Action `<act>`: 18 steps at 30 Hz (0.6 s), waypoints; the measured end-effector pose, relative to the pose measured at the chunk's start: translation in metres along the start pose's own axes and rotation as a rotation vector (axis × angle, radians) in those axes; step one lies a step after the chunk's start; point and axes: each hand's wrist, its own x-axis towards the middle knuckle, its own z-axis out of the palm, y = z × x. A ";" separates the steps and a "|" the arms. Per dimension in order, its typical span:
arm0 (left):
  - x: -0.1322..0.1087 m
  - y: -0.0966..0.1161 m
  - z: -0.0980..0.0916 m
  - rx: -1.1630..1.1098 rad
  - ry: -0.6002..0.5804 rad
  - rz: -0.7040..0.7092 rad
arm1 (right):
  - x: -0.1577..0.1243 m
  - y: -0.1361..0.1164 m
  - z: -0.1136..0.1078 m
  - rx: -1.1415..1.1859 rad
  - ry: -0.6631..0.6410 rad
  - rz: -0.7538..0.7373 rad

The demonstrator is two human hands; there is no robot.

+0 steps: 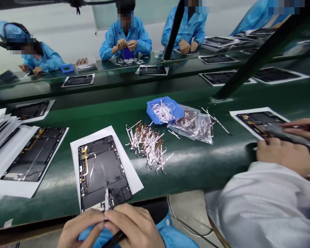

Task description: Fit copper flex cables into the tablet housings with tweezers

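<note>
The person's two hands are working close together at the bottom middle of the picture, with the blue sleeve [165, 234] showing below them. The left hand [81, 230] is reaching in from the lower left, and its fingers [95, 217] are curled and pinching the end of a thin white strip [106, 199]. The right hand [134, 225] is bending over beside it, with its fingers [116, 214] pressing in at the same spot. It is gripping a black tool [116, 239], but most of the tool is hidden. The strip is sticking up from the low edge of a black tablet back [103, 172], which is lying on a white sheet of paper [126, 172] on the green workbench [196, 172]. Just up and to the right, a messy pile of flat cables [146, 144] is lying near a blue bin [164, 110] and a clear plastic bag [193, 125]. At the right edge, a co-worker's hands [284, 155] are working on another tablet.
</note>
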 end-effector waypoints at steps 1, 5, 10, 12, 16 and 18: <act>0.000 -0.003 -0.001 -0.004 -0.009 0.032 | 0.001 -0.001 0.000 -0.020 -0.005 0.004; -0.001 -0.015 -0.008 0.003 -0.091 0.130 | 0.007 -0.004 0.003 -0.139 -0.032 0.003; -0.003 -0.021 -0.014 0.010 -0.085 0.067 | 0.015 -0.008 0.014 -0.312 0.019 -0.101; -0.005 -0.023 -0.015 0.013 -0.067 0.060 | 0.018 -0.007 0.017 -0.307 -0.003 -0.113; -0.009 -0.030 -0.020 0.085 -0.020 0.133 | 0.023 -0.007 0.020 -0.353 -0.054 -0.140; -0.011 -0.033 -0.024 0.156 0.004 0.173 | 0.026 -0.009 0.021 -0.397 -0.086 -0.168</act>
